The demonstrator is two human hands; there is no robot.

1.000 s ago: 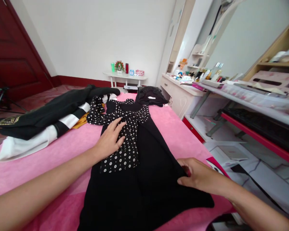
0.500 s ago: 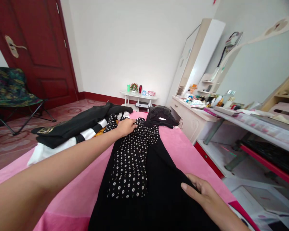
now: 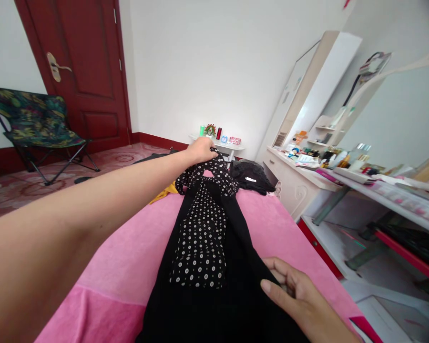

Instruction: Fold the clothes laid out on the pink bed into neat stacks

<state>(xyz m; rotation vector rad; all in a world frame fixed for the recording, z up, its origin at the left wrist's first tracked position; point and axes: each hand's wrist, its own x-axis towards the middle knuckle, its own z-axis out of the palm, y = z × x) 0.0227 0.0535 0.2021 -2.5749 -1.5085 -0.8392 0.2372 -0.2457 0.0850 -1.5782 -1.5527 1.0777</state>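
A long black garment with a dotted black-and-white front panel point(image 3: 200, 243), perhaps a dress, lies lengthwise on the pink bedspread point(image 3: 128, 257). At its far end, my left hand point(image 3: 201, 150) is closed on the dotted top part and holds it raised off the bed. A bit of pink shows through a gap in the fabric below that hand. Nearer to me, my right hand point(image 3: 289, 286) pinches the right edge of the plain black part between thumb and fingers. The garment's near end runs out of the bottom of the view.
Folded black clothes point(image 3: 252, 176) lie at the bed's far right. A yellow cloth point(image 3: 166, 192) and dark clothes lie behind my left arm. A dressing table point(image 3: 289, 183) crowded with bottles stands right. At left are a camp chair point(image 3: 39, 121) and a red door point(image 3: 86, 71).
My left hand has lifted the garment's top end upward and away. My right hand keeps hold of the edge. The view has turned left, and my left arm now covers most of the left-hand clothes pile.
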